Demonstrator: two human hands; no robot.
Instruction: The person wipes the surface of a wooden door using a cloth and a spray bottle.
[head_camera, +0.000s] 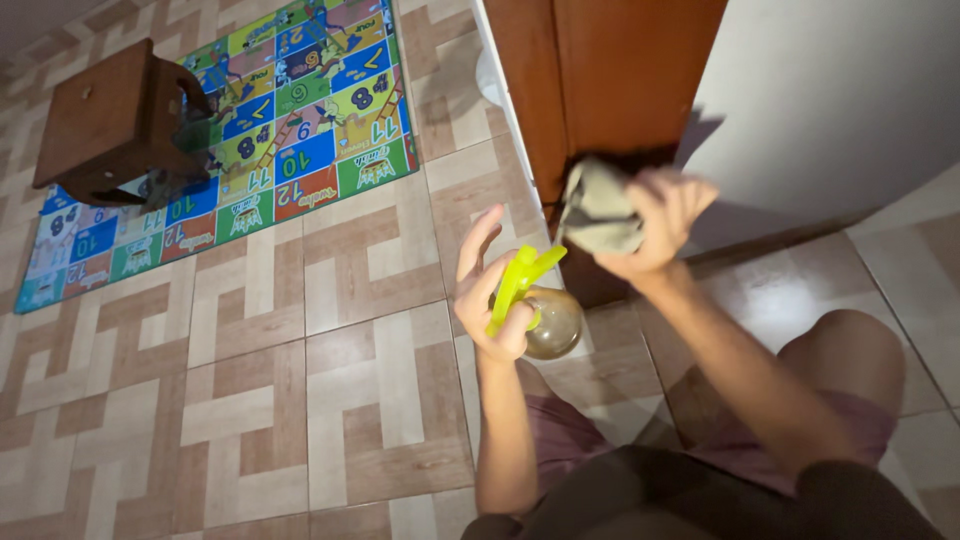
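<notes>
- The left hand was wrapped around the neck of a spray bottle, its forefinger and thumb raised and apart, the other fingers curled about the yellow-green trigger head.
- The bottle's clear, rounded body hung just right of and below that hand, over the tiled floor near the foot of the door.
- The right hand was bunched shut on a grey-green cloth, the fingers gathered over its right side.
- The cloth stood out to the left of the right hand, against the lower part of the brown wooden door; whether it touched the wood cannot be told.
- Cloth and bottle were near each other but apart, the cloth higher and to the right.
- A bright numbered play mat lay on the floor towards its far left corner, well apart from both hands.
- A brown wooden stool stood on the mat's left part.
</notes>
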